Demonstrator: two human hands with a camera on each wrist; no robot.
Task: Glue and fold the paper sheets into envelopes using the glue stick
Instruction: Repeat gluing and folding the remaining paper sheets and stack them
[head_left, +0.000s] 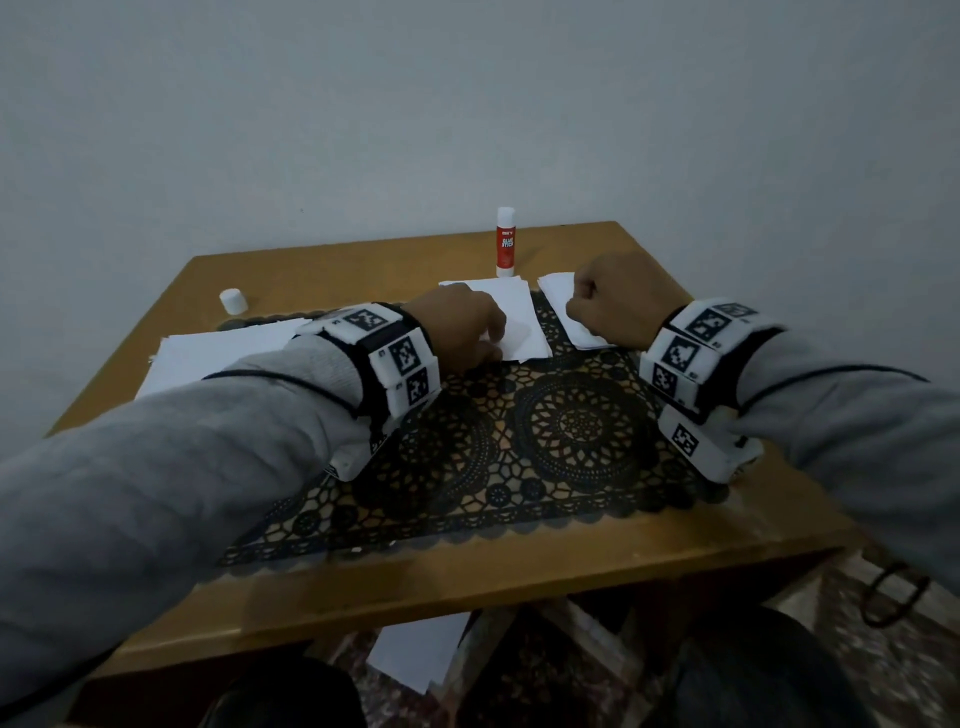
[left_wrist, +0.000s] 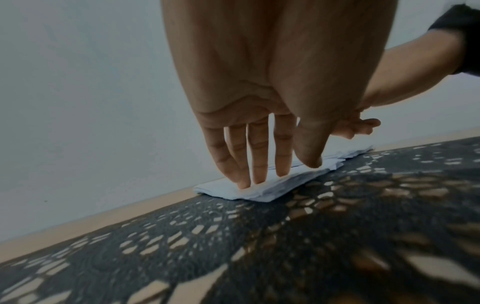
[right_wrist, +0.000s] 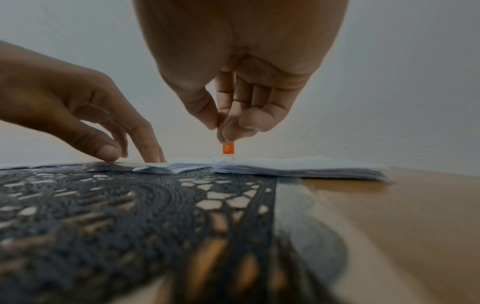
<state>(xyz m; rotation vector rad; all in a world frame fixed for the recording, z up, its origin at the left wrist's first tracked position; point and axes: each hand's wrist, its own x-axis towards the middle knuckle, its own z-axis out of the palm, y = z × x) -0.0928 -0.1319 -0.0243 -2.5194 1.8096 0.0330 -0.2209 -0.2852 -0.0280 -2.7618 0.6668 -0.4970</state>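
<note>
Pressing a folded paper sheet (head_left: 519, 312) flat onto the lace mat (head_left: 571, 431) with the straight, spread fingers (left_wrist: 257, 160) of the left hand (head_left: 457, 332). Holding the right hand (head_left: 608, 301) curled in a loose fist just above the pile of folded envelopes (head_left: 553, 291) next to it, thumb tip against forefinger, with nothing visible in the pinch.

Straight ahead, past the gap between both hands and near the far edge of the desk (head_left: 779, 519): the glue stick (head_left: 505, 241), upright, long axis vertical, touching no paper. Judged about equally reachable from either side, yet likelier for the right hand, idle while the left pins the fold. Nothing in the way but the two low piles of paper, easily cleared by reaching over them.

Well off to the left, by itself on the bare wood: the white cap (head_left: 233, 301). Nearer, under the left forearm: a stack of unfolded sheets (head_left: 208, 358), apparently still to be glued. Below the desk, on the floor: more white paper (head_left: 415, 654).
</note>
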